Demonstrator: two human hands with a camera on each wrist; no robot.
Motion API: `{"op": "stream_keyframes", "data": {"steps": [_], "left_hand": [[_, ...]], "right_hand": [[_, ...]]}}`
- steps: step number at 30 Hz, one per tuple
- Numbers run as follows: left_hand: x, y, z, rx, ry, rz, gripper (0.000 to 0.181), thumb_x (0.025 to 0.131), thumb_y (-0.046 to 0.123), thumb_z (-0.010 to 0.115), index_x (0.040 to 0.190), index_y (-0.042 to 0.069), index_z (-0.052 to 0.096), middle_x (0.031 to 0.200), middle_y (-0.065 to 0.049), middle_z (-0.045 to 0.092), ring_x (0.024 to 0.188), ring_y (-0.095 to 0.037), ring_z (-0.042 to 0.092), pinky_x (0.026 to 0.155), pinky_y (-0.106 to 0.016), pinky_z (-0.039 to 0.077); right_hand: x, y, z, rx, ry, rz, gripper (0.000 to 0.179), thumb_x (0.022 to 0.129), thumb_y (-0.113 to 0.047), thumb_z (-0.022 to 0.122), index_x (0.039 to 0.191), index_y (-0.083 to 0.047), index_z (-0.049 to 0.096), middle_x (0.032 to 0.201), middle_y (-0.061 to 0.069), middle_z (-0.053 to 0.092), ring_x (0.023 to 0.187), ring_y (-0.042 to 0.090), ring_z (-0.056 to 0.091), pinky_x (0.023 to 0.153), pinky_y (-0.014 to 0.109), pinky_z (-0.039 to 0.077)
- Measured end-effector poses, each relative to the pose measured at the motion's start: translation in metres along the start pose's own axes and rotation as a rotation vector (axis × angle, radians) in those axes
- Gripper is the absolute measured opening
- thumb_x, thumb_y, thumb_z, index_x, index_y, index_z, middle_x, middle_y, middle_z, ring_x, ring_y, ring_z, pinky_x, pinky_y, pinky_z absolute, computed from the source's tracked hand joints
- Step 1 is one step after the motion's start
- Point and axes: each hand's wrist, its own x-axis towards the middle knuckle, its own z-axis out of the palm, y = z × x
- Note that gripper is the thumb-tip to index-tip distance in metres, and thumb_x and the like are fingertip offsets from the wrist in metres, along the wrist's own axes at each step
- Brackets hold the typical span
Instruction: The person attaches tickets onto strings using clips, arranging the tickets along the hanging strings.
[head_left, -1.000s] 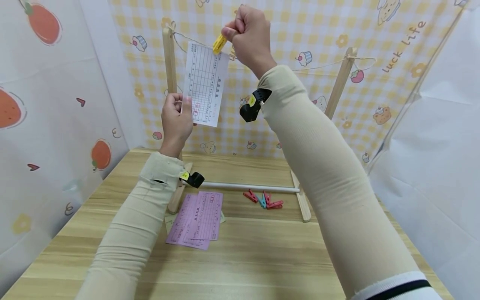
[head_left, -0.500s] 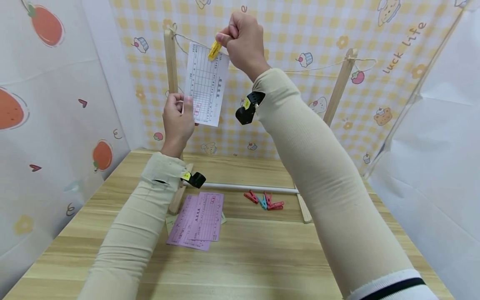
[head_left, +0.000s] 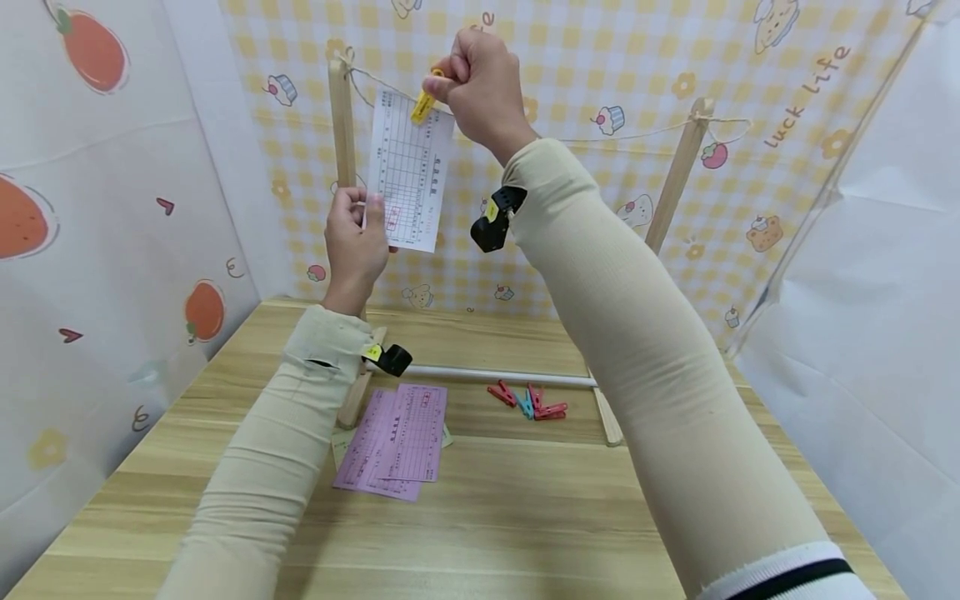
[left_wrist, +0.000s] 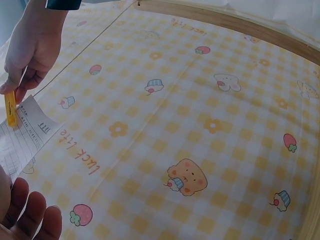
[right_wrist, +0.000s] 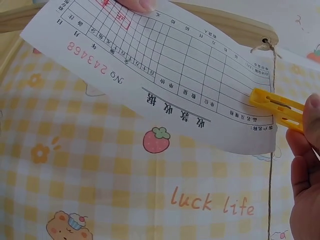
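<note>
A white printed receipt slip [head_left: 410, 171] hangs lengthwise at the twine line [head_left: 615, 137]. My left hand [head_left: 356, 246] pinches its lower left edge, thumb in front and fingers behind. At the slip's top edge, my right hand [head_left: 489, 93] pinches a yellow clothespin [head_left: 424, 105] by its handle end. The right wrist view shows the clothespin [right_wrist: 277, 107] over the slip's end, with the twine [right_wrist: 271, 185] running along that edge; whether it grips the twine cannot be told. In the left wrist view the receipt slip [left_wrist: 22, 135] lies under the clothespin [left_wrist: 11, 110].
Wooden posts [head_left: 341, 125] hold the twine at both ends, joined low down by a pale rod [head_left: 487, 375]. Pink slips [head_left: 412, 433] overlap a yellowish slip on the table [head_left: 525, 517]. Several red clothespins [head_left: 551, 411] and a blue one [head_left: 524, 404] lie to their right.
My right hand has come down and a little left with the yellow clothespin, which now sits lower on the slip's top edge. The left hand has stayed nearly still.
</note>
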Motion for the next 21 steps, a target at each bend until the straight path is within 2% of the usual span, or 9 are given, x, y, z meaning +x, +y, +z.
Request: {"op": "stream_keyframes", "data": {"steps": [5, 10, 15, 21], "left_hand": [[-0.0003, -0.0017, -0.0008, 0.004, -0.001, 0.009, 0.021, 0.103, 0.023, 0.046, 0.111, 0.003, 0.048, 0.083, -0.005, 0.058, 0.058, -0.013, 0.057, 0.051, -0.022, 0.051], [0.0002, -0.0006, -0.0007, 0.000, -0.001, 0.007, 0.020, 0.103, 0.023, 0.047, 0.111, 0.004, 0.048, 0.082, -0.004, 0.056, 0.057, -0.015, 0.056, 0.050, -0.021, 0.050], [-0.0006, -0.0003, -0.0003, 0.003, -0.011, 0.003, 0.020, 0.103, 0.023, 0.046, 0.111, 0.005, 0.047, 0.083, -0.004, 0.056, 0.059, -0.015, 0.057, 0.050, -0.020, 0.051], [-0.0005, -0.0026, 0.0004, 0.002, -0.019, -0.023, 0.021, 0.103, 0.023, 0.046, 0.113, 0.004, 0.047, 0.090, -0.007, 0.059, 0.064, -0.013, 0.059, 0.053, -0.023, 0.054]], "right_hand": [[-0.0005, 0.0001, 0.0000, -0.026, -0.008, 0.019, 0.043, 0.085, -0.014, 0.074, 0.070, -0.008, 0.034, 0.104, 0.002, 0.065, 0.098, 0.008, 0.057, 0.076, 0.019, 0.040], [-0.0022, 0.0017, -0.0004, -0.063, -0.003, -0.001, 0.038, 0.085, -0.018, 0.075, 0.073, -0.011, 0.040, 0.098, -0.001, 0.059, 0.099, 0.007, 0.054, 0.077, 0.019, 0.039], [-0.0041, 0.0031, -0.0008, -0.087, -0.005, -0.029, 0.026, 0.087, -0.021, 0.074, 0.084, -0.015, 0.049, 0.103, -0.002, 0.058, 0.092, 0.008, 0.052, 0.078, 0.017, 0.041], [-0.0057, 0.0033, -0.0016, -0.051, -0.036, -0.016, 0.024, 0.088, -0.019, 0.073, 0.097, -0.014, 0.051, 0.111, -0.001, 0.058, 0.102, 0.010, 0.057, 0.086, 0.015, 0.044]]}}
